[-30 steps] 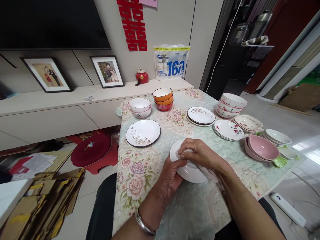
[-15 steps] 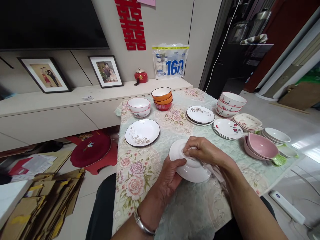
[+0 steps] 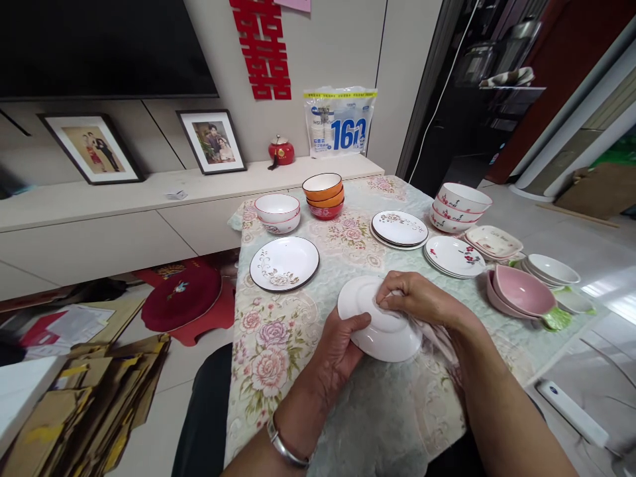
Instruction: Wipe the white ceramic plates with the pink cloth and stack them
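Note:
A white plate (image 3: 382,341) is held tilted above the near part of the table, its underside with the foot ring facing me. My left hand (image 3: 342,338) grips its left edge, thumb lying across the underside. Against the plate's right side my right hand (image 3: 410,295) presses with bent fingers on a pale cloth (image 3: 437,341), which hangs down below the wrist. Part of the cloth is hidden under the right hand. Beyond the plate, to the left, a white plate with a dark rim and floral pattern (image 3: 284,264) lies on the tablecloth.
Bowls with red rims (image 3: 277,215) and orange bowls (image 3: 322,192) are stacked at the back. Patterned plates (image 3: 400,228), flowered plates (image 3: 454,257), tall bowls (image 3: 460,205) and pink bowls (image 3: 527,291) stand to the right. A red stool (image 3: 183,298) is left of the floral-covered table (image 3: 268,404).
My right hand has slid slightly right across the plate's underside with the cloth. My left hand keeps its hold, and the plate stays almost in place.

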Action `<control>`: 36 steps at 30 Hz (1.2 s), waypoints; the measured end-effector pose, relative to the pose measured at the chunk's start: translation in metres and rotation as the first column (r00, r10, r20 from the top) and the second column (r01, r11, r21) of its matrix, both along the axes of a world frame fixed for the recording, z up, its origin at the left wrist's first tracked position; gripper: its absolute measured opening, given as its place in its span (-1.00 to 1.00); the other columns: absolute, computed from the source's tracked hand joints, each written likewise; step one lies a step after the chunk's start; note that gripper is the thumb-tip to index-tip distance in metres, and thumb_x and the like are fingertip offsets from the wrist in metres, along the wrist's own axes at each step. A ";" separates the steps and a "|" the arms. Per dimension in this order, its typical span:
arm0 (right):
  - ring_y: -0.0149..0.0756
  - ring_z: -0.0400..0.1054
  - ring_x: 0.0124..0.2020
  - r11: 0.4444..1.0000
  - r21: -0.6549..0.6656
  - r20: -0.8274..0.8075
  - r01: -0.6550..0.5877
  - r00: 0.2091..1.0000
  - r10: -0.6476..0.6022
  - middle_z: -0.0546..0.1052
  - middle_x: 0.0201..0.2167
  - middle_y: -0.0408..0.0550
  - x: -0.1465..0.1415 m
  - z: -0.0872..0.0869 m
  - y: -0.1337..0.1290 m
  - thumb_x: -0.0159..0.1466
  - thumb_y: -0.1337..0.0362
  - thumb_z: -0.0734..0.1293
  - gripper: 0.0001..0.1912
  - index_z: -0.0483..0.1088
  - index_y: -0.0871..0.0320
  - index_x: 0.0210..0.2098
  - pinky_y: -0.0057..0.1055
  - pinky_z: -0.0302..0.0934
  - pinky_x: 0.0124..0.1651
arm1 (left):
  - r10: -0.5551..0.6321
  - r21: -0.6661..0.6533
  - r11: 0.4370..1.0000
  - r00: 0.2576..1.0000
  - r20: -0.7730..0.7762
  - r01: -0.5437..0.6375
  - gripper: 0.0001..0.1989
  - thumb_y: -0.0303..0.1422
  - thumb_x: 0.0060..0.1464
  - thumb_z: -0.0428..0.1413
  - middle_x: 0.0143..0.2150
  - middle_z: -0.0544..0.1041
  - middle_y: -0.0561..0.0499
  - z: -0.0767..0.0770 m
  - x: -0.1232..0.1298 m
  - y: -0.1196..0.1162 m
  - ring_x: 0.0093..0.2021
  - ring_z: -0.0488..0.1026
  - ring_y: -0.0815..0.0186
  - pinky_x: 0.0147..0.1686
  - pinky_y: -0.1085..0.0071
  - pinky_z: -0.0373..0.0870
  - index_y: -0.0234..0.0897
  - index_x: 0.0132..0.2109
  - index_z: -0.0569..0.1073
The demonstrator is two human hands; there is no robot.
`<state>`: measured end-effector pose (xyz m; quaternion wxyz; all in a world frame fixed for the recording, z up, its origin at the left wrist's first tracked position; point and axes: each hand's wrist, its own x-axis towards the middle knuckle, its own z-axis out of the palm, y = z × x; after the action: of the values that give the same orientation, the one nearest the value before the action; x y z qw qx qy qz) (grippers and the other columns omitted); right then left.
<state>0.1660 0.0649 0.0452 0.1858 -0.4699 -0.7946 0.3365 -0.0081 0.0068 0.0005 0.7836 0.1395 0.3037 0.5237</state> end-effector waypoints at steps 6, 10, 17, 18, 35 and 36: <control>-0.22 0.37 -0.23 0.944 0.248 0.048 0.217 0.971 -0.235 0.52 -0.33 -0.02 -0.018 -0.017 0.005 0.22 0.36 0.29 -0.84 0.55 0.14 -0.35 -0.31 0.20 -0.14 | 0.035 -0.021 0.999 0.999 -0.029 -0.036 -0.22 -0.54 -0.29 0.34 -0.13 0.63 -0.15 0.003 0.003 -0.001 -0.07 0.53 0.02 -0.01 0.15 0.39 -0.32 0.18 0.39; -0.27 0.37 -0.23 0.979 0.200 -0.032 0.036 0.999 -0.031 0.51 -0.33 -0.06 -0.030 -0.010 -0.002 0.23 0.38 0.31 -0.85 0.55 0.11 -0.35 -0.35 0.21 -0.12 | 0.016 -0.017 1.000 1.000 -0.018 -0.016 -0.28 -0.56 -0.25 0.30 -0.17 0.63 -0.14 0.002 0.002 -0.001 -0.13 0.55 0.06 -0.05 0.18 0.40 -0.35 0.15 0.40; -0.30 0.40 -0.28 0.998 0.024 -0.032 0.054 0.998 -0.054 0.52 -0.30 -0.10 -0.005 -0.003 0.000 0.21 0.32 0.34 -0.87 0.57 0.10 -0.35 -0.38 0.23 -0.19 | 0.004 -0.005 1.000 1.000 -0.017 -0.004 -0.28 -0.58 -0.26 0.29 -0.12 0.62 -0.15 0.002 0.002 0.000 -0.08 0.53 0.05 -0.03 0.19 0.39 -0.34 0.15 0.41; -0.29 0.39 -0.27 0.991 0.065 -0.019 0.119 0.993 -0.118 0.52 -0.30 -0.08 -0.005 -0.005 0.001 0.21 0.32 0.33 -0.87 0.56 0.11 -0.35 -0.37 0.22 -0.18 | 0.007 -0.006 1.000 1.000 -0.019 -0.007 -0.28 -0.58 -0.26 0.29 -0.12 0.62 -0.14 0.002 0.002 0.000 -0.08 0.53 0.05 -0.04 0.20 0.39 -0.34 0.15 0.40; -0.23 0.33 -0.22 0.929 0.269 0.088 0.255 0.954 -0.288 0.50 -0.31 0.00 -0.019 -0.026 0.013 0.33 0.33 0.24 -0.78 0.53 0.17 -0.31 -0.32 0.16 -0.11 | -0.056 -0.010 0.998 0.998 0.010 0.057 -0.28 -0.57 -0.36 0.31 -0.20 0.61 -0.12 0.005 0.007 -0.005 -0.16 0.51 0.08 -0.13 0.21 0.37 -0.32 0.08 0.45; -0.22 0.33 -0.22 0.919 0.282 0.127 0.274 0.939 -0.319 0.50 -0.31 0.02 -0.019 -0.025 0.012 0.33 0.34 0.23 -0.77 0.53 0.18 -0.31 -0.32 0.16 -0.12 | -0.062 -0.015 0.998 0.998 0.005 0.062 -0.29 -0.57 -0.37 0.31 -0.21 0.61 -0.11 0.005 0.007 -0.006 -0.19 0.51 0.10 -0.15 0.22 0.37 -0.33 0.07 0.45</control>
<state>0.1472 0.0771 0.0202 0.2261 -0.5838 -0.7641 0.1554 -0.0010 0.0007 0.0054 0.8012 0.1414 0.3014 0.4972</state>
